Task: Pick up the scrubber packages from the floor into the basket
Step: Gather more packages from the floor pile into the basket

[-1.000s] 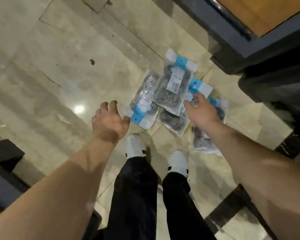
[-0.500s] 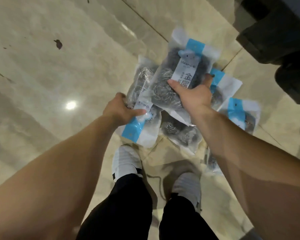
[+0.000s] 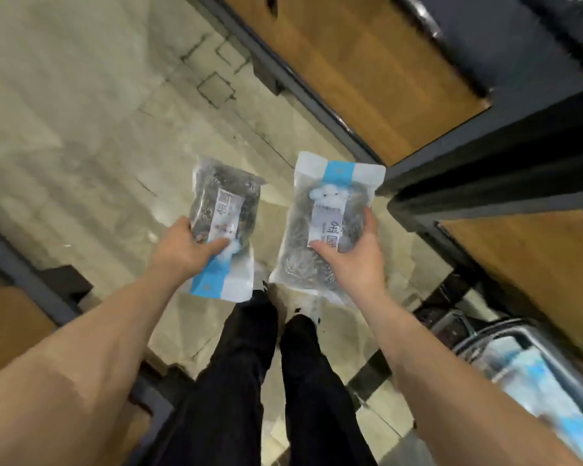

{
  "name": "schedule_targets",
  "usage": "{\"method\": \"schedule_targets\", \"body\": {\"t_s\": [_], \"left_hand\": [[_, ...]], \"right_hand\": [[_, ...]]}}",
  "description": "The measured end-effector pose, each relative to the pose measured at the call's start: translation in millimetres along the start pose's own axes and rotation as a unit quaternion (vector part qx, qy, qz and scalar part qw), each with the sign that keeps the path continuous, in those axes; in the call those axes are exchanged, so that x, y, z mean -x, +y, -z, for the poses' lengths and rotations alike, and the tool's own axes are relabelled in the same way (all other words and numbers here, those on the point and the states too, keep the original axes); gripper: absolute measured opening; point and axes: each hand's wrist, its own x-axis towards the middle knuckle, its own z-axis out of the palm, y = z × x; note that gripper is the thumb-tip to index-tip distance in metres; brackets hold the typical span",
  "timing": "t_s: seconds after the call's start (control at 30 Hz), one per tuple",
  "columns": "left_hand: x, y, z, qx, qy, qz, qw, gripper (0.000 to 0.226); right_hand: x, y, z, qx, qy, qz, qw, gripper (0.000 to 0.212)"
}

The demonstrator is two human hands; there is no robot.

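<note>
1. At far left we see the pale beige marble floor (image 3: pixel 81 136), and near the edge a dark-framed wooden shelf unit (image 3: pixel 11 317).
2. The person's left hand (image 3: pixel 182 255) holds a clear plastic scrubber package with a blue band (image 3: pixel 228 210) up off the floor. The fingers are clamped on it, the thumb (image 3: pixel 217 245) lying across the front label, and the blue band is at the end nearer the person.
3. Below, between the two arms, we see legs in black trousers (image 3: pixel 243 381) standing on the floor.
4. Just beside the first pack, not touching it, a second clear blue-banded scrubber package (image 3: pixel 330 183) is held in the air, with its blue band at the far end.
5. The right hand (image 3: pixel 354 264) grips it from below and from the right, fingers (image 3: pixel 369 223) clamped on its edge and thumb on the label.
6. Above and to the right stand brown wooden shelves in dark frames (image 3: pixel 367 68).
7. At lower right we make out a blurred metal-rimmed basket (image 3: pixel 505 332) with white-and-blue packs (image 3: pixel 535 391) inside it.
</note>
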Motion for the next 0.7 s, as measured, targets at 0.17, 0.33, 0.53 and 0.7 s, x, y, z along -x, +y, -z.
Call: {"method": "schedule_targets", "body": {"t_s": [0.17,0.33,0.53,0.7], "left_hand": [[138,11,93,0.037,-0.007,-0.022,0.999,0.081],[234,32,142,0.066,0.006,-0.117,0.991,0.04],[262,56,182,0.019,-0.005,-0.219,0.976,0.049],[276,74,195,-0.015,-0.024,-0.293,0.956,0.054]], "right_hand": [[135,-62,97,0.014,0.021,0.055,0.998,0.108],[238,-68,144,0.017,0.048,0.051,0.997,0.112],[303,-72,161,-0.05,0.16,0.046,0.985,0.115],[347,-69,156,-0.099,0.252,0.035,0.962,0.113]]}}
